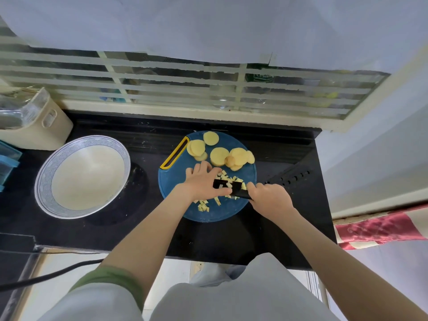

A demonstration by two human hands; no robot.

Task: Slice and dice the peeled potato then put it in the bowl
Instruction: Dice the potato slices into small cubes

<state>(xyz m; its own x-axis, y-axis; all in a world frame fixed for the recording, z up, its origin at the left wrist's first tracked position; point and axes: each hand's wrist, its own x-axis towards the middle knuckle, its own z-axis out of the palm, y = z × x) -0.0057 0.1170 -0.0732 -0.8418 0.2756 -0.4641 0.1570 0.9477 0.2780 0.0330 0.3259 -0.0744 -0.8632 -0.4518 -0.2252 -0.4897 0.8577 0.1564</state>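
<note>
— Any writing showing?
— A green label [260, 77] is sitting behind the window [185, 89], its white lettering too blurred to read.
— And the hands?
— The right hand [269, 198] is gripping the handle of a black knife [237, 187], its blade lying low over the blue cutting board [220, 213]. The left hand [201, 181] is reaching over the potato cubes [203, 207], fingers spread and loose, touching them beside the blade.
— The rest?
— Round slices [218, 156] are lying along the board's far side. The bowl [45, 179] is standing left of the board.
</note>
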